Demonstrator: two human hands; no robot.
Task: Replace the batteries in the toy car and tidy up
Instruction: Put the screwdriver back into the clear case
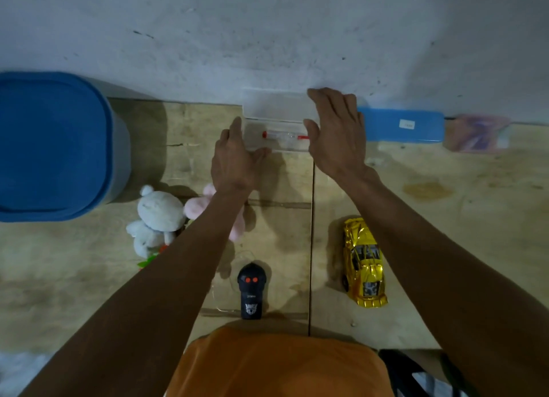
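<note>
Your left hand (237, 162) and right hand (335, 135) flank the clear box (276, 129) at the table's (445, 248) far edge, fingers straight, gripping nothing. The toy car (364, 263) sits near you. Squeeze unevenly and the box may slip toward the wall.

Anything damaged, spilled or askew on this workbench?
Nothing is spilled or broken. The brown stain on the wooden tabletop looks dried. The gold toy car sits upright, and both hands flank a clear plastic box.

Plywood table (445, 233), gold toy car (364, 263), black remote (251, 292), plush toys (157, 218), clear box (276, 135), blue case (401, 124)
</note>
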